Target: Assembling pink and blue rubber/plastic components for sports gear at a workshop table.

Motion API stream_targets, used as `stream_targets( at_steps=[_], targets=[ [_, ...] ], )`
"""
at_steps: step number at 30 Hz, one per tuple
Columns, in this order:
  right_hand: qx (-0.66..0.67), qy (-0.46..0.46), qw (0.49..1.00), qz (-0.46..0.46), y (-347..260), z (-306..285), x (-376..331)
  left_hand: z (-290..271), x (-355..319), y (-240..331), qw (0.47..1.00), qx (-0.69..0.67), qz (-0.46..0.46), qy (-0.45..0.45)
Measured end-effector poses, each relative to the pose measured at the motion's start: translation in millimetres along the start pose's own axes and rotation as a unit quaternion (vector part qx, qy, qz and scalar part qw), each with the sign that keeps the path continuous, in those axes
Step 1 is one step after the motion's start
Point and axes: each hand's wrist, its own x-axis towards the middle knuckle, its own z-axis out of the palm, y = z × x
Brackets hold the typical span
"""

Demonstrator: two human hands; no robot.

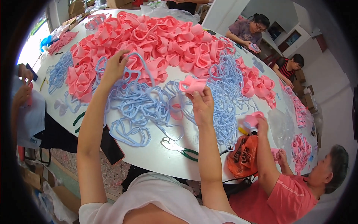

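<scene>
Left hand: the left hand (115, 66) is stretched far over the white oval table (156, 155), fingers curled down and closed on a light blue loop of soft cord (143, 63) at the edge of the heap of pink folded foam bows (149, 37).
Right hand: the right hand (202, 106) is raised above the table – thumb and fingertips pinch a single pink foam bow piece (192, 84) from below.
Blue loops: a tangled pile of light blue loop pieces (149, 106) lies between the two hands and spreads on toward the right, touching the pink heap.
Near edge: green-handled pliers (179, 147) lie on bare table just beside the right forearm; a dark flat phone (112, 147) sits at the table's rim under the left forearm.
Co-worker: a person in a red shirt (289, 199) at the right holds a pink piece – beside an orange plastic bag (242, 155).
Others: two more people sit at the far right end; whether their fingers are closed cannot be told.
</scene>
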Motion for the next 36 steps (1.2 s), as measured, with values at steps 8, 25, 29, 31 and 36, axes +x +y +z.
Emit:
stream_targets(
  at_steps=[8,25,29,31,36],
  targets=[
    [0.092,0.02,0.989,0.113,-6,16,-29,3,-91,52,0.81,-0.516,-0.28,0.005],
    [-0.203,0.037,0.955,0.214,-25,2,-82,59,-165,96,0.983,-0.142,-0.087,-0.082],
    [-0.279,0.054,0.933,0.221,-32,-15,-93,83,-157,112,0.993,-0.03,0.072,-0.086],
    [-0.304,0.05,0.929,0.208,-28,-26,-95,101,-148,116,0.988,-0.021,0.12,-0.093],
    [-0.369,0.03,0.91,0.185,-17,-42,-102,127,-121,105,0.95,0.051,0.205,-0.231]
  ],
)
